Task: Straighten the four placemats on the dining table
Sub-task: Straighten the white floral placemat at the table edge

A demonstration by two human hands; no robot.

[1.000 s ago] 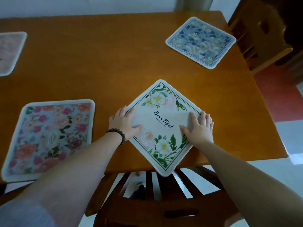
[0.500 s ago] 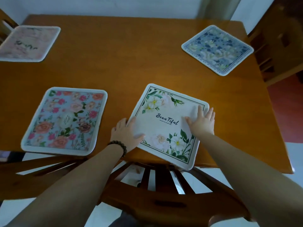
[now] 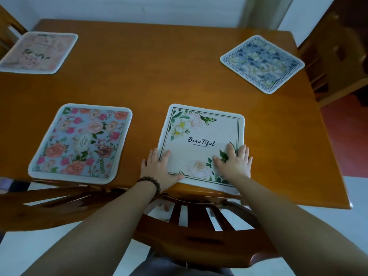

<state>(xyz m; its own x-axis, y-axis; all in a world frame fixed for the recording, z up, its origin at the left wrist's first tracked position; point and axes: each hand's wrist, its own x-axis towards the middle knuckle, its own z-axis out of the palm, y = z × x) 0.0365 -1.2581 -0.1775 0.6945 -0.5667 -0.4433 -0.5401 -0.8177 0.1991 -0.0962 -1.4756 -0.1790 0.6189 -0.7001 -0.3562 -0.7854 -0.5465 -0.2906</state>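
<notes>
"Beautiful" placemat (image 3: 201,144) on the dining table (image 3: 159,80), near edge. Left hand (image 3: 157,168) and right hand (image 3: 234,163) lie flat on its near corners, fingers (image 3: 242,154) spread, pressing, nothing pinched.

four placemats (image 3: 201,144) on one table (image 3: 159,76), two hands (image 3: 159,168), three wooden chairs (image 3: 199,236), one bead bracelet (image 3: 152,183)

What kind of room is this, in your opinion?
Probably a home dining area: a wooden table set with four placemats, such as the "Beautiful" mat, and wooden chairs drawn up to it.
</notes>
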